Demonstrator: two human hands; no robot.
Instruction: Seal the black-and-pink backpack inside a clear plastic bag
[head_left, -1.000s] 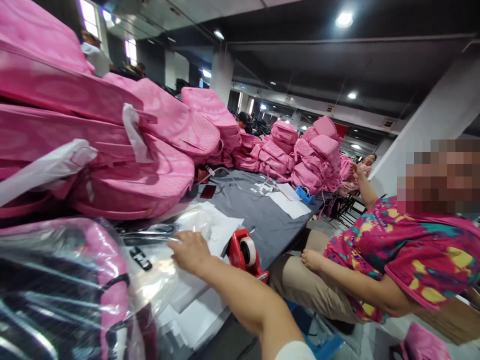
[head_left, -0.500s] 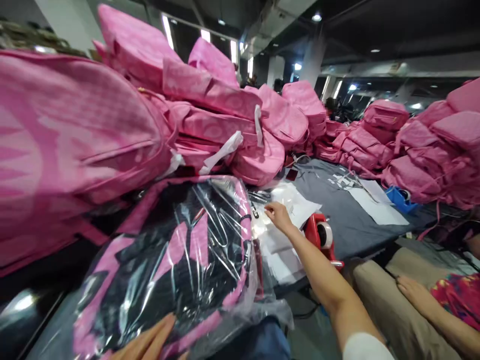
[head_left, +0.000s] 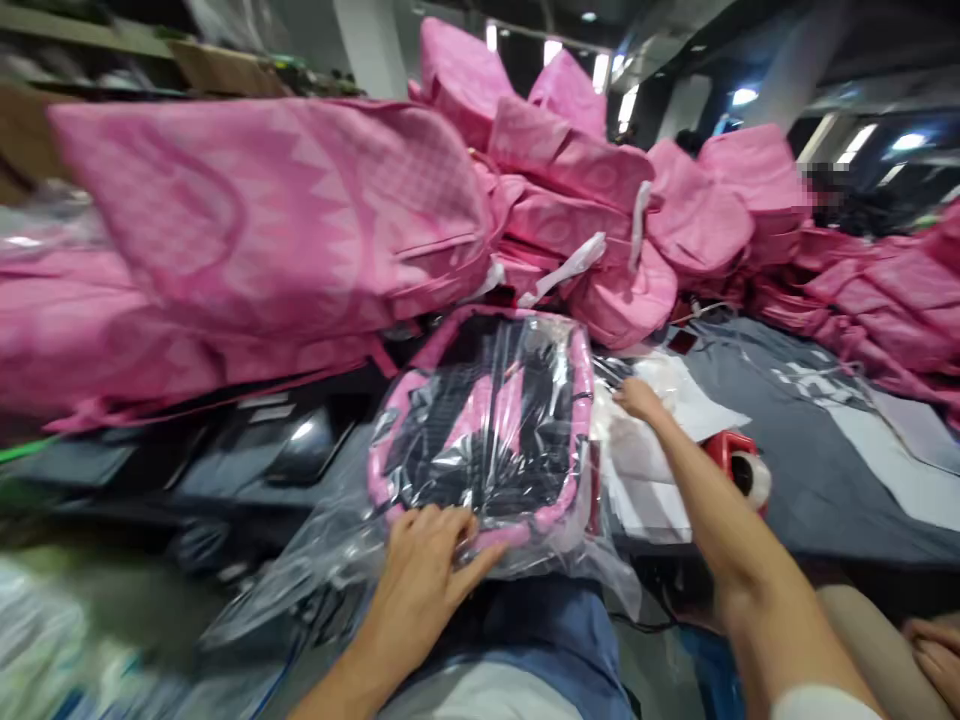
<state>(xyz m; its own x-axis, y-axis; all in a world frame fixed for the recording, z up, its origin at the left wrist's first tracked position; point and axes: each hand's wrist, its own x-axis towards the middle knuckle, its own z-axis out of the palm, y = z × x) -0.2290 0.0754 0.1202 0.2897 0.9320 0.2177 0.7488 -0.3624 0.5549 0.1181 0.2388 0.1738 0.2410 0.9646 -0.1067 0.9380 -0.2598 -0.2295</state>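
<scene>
A black and pink backpack point(head_left: 551, 470) lies in a clear plastic bag point(head_left: 322, 555) at the table's near edge. The bag's loose end hangs over that edge. My left hand point(head_left: 427, 555) rests on the backpack's near rim through the plastic, thumb spread away from the fingers. To the right of the backpack, my right hand point(head_left: 641, 398) is over white papers point(head_left: 649, 505) and clear plastic. Its fingers are curled closed, and whatever they may hold is too small and blurred to make out.
A red tape dispenser point(head_left: 729, 450) stands right of the papers. Pink backpacks point(head_left: 300, 220) are piled along the back and left. A dark phone-like object point(head_left: 309, 445) lies left of the bagged backpack. Another person's hand point(head_left: 937, 655) shows at the lower right.
My view has swung left, so everything sits further right. My left hand now shows fully on the backpack's near rim. My right hand stays closed over the papers.
</scene>
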